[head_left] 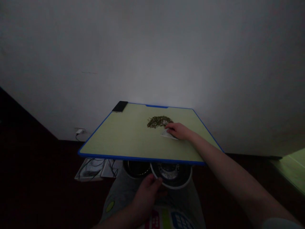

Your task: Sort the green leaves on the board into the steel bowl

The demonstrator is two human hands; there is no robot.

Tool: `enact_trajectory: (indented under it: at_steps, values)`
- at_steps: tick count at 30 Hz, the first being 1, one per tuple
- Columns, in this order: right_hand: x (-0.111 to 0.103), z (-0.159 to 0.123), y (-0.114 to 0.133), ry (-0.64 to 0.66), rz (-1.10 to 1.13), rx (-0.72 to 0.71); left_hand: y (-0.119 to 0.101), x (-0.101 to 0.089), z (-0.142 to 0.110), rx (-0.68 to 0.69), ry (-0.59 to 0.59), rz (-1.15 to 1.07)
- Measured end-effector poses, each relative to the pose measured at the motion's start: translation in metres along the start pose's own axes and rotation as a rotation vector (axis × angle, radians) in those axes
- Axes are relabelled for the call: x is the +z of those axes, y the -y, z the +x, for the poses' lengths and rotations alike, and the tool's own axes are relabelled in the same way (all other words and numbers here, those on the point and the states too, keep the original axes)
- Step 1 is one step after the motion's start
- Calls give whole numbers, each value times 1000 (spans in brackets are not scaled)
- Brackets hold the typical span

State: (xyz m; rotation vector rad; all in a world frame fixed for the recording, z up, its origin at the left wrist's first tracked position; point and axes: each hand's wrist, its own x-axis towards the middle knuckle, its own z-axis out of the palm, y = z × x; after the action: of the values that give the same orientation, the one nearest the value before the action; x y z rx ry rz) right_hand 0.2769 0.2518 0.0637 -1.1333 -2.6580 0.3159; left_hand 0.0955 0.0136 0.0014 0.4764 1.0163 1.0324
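Observation:
A loose heap of small dark greenish-brown grains lies on a pale yellow-green tabletop with a blue edge. My right hand is closed on a thin white semicircular piece, perhaps a protractor, resting flat at the heap's near right side. Below the table's front edge, my left hand pinches the rim of a dark bowl with a white rim. Some pale bits show inside that bowl, though it is too dim to name them. A second dark bowl sits to its left on my lap, partly hidden by the tabletop.
A dark phone-like slab lies at the table's far left corner, near the wall. On the floor at left is a shallow white box with cables. A plug sits in the wall socket. Printed packaging is near my lap.

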Motion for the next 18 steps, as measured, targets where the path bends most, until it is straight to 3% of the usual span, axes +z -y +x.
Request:
enact_trajectory:
  at_steps: [4, 11, 18]
  values:
    - [1, -2, 13, 61, 51, -47, 2, -1, 1, -2, 16, 1]
    - [8, -8, 31, 146, 149, -162, 1, -4, 1, 25, -60, -20]
    - [9, -29, 49, 176, 198, -194, -2, -2, -2, 13, -66, -61]
